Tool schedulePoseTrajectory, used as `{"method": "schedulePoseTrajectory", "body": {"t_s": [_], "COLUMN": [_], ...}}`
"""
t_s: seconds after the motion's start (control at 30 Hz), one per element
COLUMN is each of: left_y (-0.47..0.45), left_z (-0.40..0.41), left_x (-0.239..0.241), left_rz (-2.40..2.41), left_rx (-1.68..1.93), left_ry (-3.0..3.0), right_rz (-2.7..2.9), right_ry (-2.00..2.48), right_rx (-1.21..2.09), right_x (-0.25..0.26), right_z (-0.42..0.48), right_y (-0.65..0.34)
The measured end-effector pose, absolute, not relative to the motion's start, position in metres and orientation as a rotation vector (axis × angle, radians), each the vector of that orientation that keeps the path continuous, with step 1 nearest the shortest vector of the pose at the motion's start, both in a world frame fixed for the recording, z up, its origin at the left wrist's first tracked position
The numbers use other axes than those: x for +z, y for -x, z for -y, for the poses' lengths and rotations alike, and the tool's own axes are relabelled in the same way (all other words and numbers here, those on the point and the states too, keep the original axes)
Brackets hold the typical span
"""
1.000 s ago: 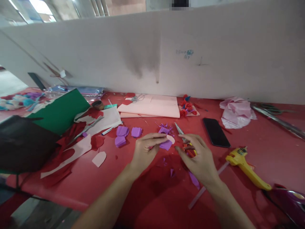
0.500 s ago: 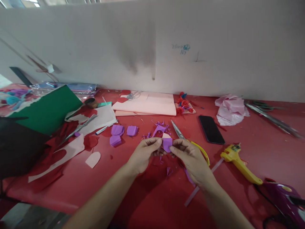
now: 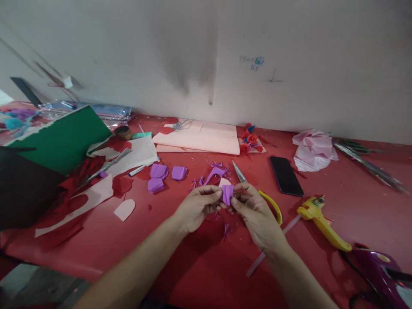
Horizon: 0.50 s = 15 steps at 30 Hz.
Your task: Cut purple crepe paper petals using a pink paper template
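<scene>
Between my two hands is a small purple crepe paper piece (image 3: 227, 195), with a crease down its middle. My left hand (image 3: 201, 206) pinches its left edge between thumb and fingers. My right hand (image 3: 252, 208) pinches the right edge the same way. Just behind the piece lies a pale pink paper scrap (image 3: 224, 182), partly covered by it. Purple paper shreds (image 3: 215, 172) are scattered beyond my fingers. Scissors with yellow handles (image 3: 240, 172) lie partly under my right hand. Small stacks of cut purple petals (image 3: 159, 171) rest to the left.
A yellow glue gun (image 3: 326, 223) with a clear glue stick and a black phone (image 3: 286, 175) lie on the right. Folded pink paper (image 3: 206, 137) and red paper flowers (image 3: 252, 139) are at the back. A green sheet (image 3: 71, 141) and red scraps crowd the left.
The purple piece, flatter before, now shows a crease down its middle. Both hands keep hold of it, with the right fingers slightly shifted. The view has tilted a little.
</scene>
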<state>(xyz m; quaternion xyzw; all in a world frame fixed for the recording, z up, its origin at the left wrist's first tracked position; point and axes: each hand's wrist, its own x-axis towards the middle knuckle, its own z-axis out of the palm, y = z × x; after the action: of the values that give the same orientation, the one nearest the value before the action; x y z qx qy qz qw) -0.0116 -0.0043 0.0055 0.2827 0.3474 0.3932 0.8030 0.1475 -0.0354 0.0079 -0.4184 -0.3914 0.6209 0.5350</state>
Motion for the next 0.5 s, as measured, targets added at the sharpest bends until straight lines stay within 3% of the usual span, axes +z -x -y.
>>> {"method": "schedulePoseTrajectory", "body": {"t_s": [0.5], "left_y": [0.0075], "left_z": [0.0072], "left_x": [0.0097], "left_rz": [-0.800], "left_rx": [0.980], "left_ry": [-0.665], "right_rz": [1.059], "right_ry": [1.169], "right_rx": [1.316], "right_x": [0.0068], "right_z": [0.0361], "right_y": [-0.1486]}}
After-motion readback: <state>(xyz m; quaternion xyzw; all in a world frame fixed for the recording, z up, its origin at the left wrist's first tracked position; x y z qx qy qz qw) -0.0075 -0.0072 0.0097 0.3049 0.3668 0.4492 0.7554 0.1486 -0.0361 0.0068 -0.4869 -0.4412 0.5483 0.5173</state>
